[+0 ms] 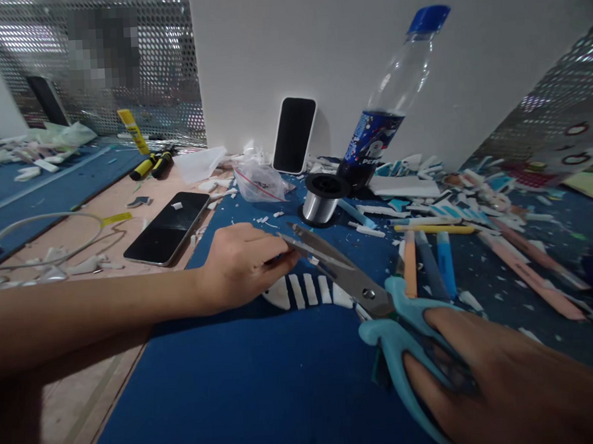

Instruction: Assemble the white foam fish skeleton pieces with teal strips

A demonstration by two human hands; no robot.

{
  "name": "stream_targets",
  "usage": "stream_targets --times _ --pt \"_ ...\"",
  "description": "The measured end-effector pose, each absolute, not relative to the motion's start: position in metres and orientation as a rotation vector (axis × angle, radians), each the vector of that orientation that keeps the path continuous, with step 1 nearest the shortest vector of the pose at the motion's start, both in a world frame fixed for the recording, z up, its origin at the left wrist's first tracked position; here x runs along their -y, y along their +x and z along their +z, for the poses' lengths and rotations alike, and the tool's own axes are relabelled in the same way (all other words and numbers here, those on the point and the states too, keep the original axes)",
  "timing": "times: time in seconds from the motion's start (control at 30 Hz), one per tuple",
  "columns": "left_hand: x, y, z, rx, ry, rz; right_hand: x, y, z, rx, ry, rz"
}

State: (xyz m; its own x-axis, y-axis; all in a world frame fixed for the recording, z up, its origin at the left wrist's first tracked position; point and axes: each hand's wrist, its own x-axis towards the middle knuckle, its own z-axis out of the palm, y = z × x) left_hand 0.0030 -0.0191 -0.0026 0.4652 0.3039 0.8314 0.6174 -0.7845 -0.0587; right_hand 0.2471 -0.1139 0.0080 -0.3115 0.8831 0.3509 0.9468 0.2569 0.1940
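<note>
My right hand (487,364) grips light-blue-handled scissors (349,275), with fingers through the loops. The blades point up and left and look slightly apart. Their tips reach the fingers of my left hand (244,264), which is closed in a pinch. Whatever lies between those fingertips is too small to make out. Just below, several white pieces (310,290) lie in a row on the blue mat (225,385), with a rounded piece at the left end. A spool of thin silvery line (318,206) stands behind the blades.
A Pepsi bottle (376,135) and an upright phone (294,134) stand at the back. Another phone (167,229) lies flat at left, near a white cable (95,222). Pens (445,264), cutters (532,276) and white and blue scraps (455,207) crowd the right side.
</note>
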Motion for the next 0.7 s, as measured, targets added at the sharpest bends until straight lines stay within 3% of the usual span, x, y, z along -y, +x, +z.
stream_targets --times 0.47,0.7 --pt "0.02 0.003 -0.002 0.776 -2.372 -1.237 0.111 0.258 0.005 2.497 -1.341 -1.019" --pt "0.02 0.002 -0.001 0.766 -2.37 -1.236 0.111 0.264 0.005 2.612 -1.088 -1.07"
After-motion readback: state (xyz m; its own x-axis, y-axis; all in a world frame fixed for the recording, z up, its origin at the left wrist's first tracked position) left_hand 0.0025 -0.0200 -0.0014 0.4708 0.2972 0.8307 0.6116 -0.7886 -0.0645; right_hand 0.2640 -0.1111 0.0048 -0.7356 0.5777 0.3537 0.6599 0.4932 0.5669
